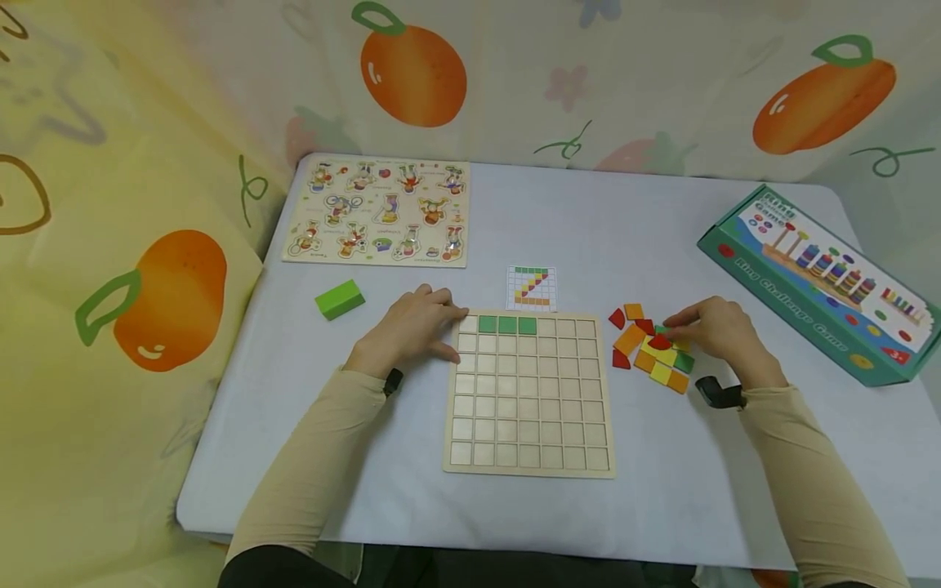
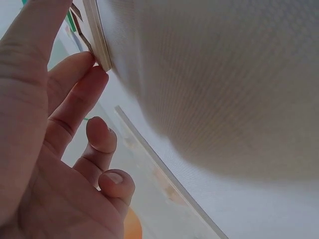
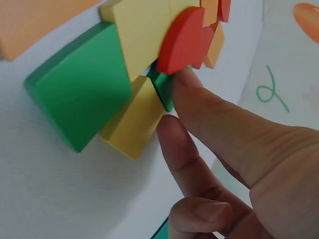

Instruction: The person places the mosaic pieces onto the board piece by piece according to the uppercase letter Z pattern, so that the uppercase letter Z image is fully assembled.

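A wooden grid board (image 1: 529, 472) lies flat, with three green square tiles (image 1: 507, 325) in its top row. My left hand (image 1: 417, 325) touches the board's upper left corner and left edge with its fingertips and thumb, the fingers loosely extended. At the right of the board is a loose pile of red, orange, yellow and green pieces. Over this pile my right hand (image 1: 724, 336) pinches a green tile (image 3: 162, 88) between thumb and index finger; the tile is partly hidden under a red curved piece (image 3: 182, 42). A yellow piece (image 3: 134, 119) lies beside that tile.
A pattern card (image 1: 532, 288) lies just beyond the board. Behind, at the left, is a picture puzzle board (image 1: 378, 255), with a green block (image 1: 341, 300) in front of it. A green game box (image 1: 816, 286) lies at the right of the white table (image 1: 625, 514).
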`<state>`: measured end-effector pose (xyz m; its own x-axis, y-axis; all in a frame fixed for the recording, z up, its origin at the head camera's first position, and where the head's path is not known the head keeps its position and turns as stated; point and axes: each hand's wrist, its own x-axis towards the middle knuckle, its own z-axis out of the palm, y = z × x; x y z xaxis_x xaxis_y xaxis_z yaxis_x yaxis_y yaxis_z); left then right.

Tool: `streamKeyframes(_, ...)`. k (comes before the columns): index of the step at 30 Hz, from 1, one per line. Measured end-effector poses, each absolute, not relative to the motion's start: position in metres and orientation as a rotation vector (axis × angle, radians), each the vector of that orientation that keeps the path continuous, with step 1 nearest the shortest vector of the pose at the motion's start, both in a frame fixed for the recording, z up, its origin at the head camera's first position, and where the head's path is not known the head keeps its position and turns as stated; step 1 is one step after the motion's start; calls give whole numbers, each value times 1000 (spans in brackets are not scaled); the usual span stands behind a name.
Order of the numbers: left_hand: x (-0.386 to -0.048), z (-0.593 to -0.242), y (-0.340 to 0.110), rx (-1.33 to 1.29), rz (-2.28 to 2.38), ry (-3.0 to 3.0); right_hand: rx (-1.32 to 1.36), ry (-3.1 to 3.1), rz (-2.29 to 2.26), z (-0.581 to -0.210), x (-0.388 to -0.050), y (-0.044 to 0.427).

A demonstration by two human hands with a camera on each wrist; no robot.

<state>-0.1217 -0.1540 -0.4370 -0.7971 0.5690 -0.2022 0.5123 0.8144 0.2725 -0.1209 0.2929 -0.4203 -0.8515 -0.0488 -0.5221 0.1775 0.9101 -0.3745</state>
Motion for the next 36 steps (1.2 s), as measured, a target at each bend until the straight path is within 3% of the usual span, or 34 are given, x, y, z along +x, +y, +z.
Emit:
streamKeyframes(22,-123,-442,-154,840,281,2726,-11,2551,-596,-404,-135,287)
streamKeyframes(36,-122,-439,-154,828,292,2719,-164,2479,-731,-407,-154,206)
